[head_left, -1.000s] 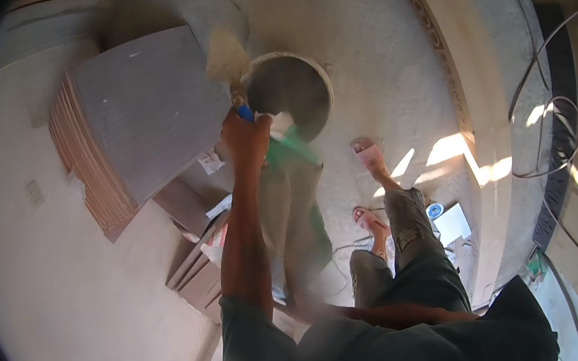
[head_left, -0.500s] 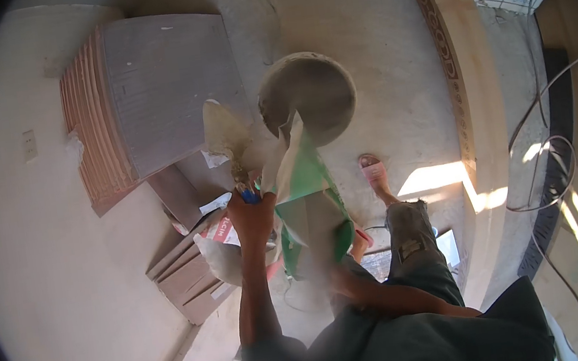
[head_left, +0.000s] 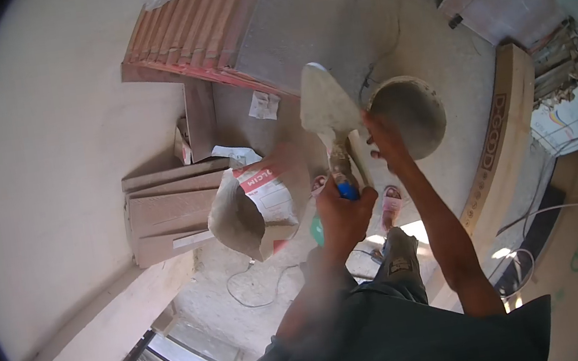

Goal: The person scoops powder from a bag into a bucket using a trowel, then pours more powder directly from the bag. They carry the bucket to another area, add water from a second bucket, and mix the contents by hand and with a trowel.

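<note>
My left hand [head_left: 344,213] is closed around the blue handle of a pointed trowel [head_left: 326,105], its blade crusted with grey material and aimed away from me. Mostly hidden behind that hand is the bag; a green patch of the bag [head_left: 317,231] shows below the wrist, and a pale edge shows beside the handle. Whether the left fingers also pinch the bag cannot be made out. My right hand [head_left: 389,144] is raised over the near left rim of a round bucket [head_left: 432,94], fingers apart, with nothing visible in them. The bucket's inside looks grey and hazy.
An opened cement bag [head_left: 272,194] with red lettering stands left of my left hand. Stacked boards [head_left: 175,207] lean by the wall, and large tiles in cartons [head_left: 207,15] stand beyond. A long carton [head_left: 488,152] lies right of the bucket. A cable [head_left: 255,305] loops across the floor.
My view has swung left. The green and white bag, spread before the bucket earlier, is now mostly hidden behind my left hand. My right hand has come out from behind it toward the bucket.
</note>
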`<state>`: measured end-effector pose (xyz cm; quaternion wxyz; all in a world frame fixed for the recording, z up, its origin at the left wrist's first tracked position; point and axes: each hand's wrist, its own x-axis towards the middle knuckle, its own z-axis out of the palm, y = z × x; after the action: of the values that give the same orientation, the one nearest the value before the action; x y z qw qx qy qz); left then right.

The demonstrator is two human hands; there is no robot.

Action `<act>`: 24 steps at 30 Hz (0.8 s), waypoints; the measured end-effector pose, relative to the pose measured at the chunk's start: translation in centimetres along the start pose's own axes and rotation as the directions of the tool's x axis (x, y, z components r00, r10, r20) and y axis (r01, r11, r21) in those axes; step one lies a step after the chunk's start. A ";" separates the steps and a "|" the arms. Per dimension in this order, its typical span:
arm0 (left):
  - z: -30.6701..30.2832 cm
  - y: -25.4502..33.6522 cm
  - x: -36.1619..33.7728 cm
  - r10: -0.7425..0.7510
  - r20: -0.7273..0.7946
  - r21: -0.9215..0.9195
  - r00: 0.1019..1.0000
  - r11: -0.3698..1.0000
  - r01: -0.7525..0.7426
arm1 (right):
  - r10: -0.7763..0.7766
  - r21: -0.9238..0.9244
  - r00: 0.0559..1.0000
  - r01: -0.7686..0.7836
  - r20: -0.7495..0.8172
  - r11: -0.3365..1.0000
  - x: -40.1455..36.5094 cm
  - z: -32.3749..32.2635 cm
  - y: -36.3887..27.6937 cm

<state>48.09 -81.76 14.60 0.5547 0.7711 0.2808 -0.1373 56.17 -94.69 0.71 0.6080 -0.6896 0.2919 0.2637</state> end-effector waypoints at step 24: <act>-29.5 -4.5 19.5 -0.042 -0.543 -0.336 0.839 0.926 -0.171 | -0.663 -0.297 0.740 0.661 0.110 0.689 1.0 19.7 -10.8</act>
<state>58.25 -47.77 11.14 0.5929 0.6683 0.4197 0.1605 64.53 -74.23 4.98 0.5425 -0.8371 -0.0207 0.0679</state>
